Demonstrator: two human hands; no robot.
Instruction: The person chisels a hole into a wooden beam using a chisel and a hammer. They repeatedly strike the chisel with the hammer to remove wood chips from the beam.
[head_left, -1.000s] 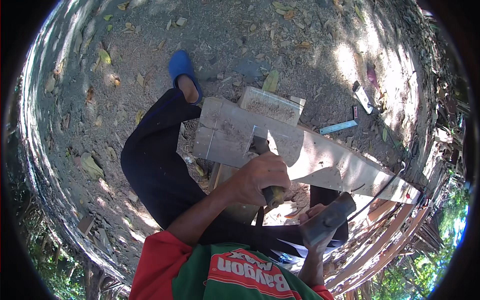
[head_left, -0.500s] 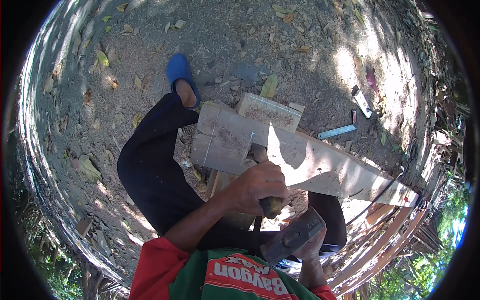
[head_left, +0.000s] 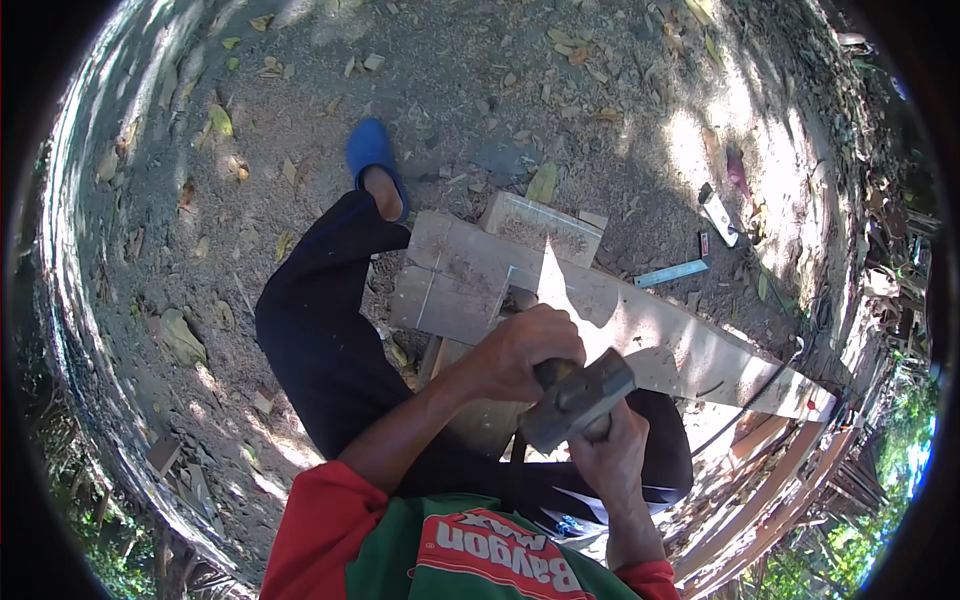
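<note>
**Hammer and chisel in hand over one marked board**

From where I stand, one long board (head_left: 455,265) runs crosswise before the seated person, its squared left end close to the bent left leg (head_left: 325,300), its other end reaching far right. The left hand (head_left: 530,350) has its fingers clamped around one chisel (head_left: 551,373); the blade meets the board beside a white-marked corner, nearer the left end, the tip hidden. The right hand (head_left: 613,452) has its fingers wrapped around the handle of one hammer (head_left: 578,403), whose head overlaps the chisel's butt; contact cannot be told.

Room is tight on the near side, where lap and forearms crowd the board's edge. Past the far edge, leaf-strewn ground (head_left: 440,100) spreads widely.

Count: two timber blocks, one (head_left: 548,222) showing past the far edge, one on the near side; one metal square (head_left: 672,273), near the far edge, apart from it; one blue shoe (head_left: 369,150).
</note>
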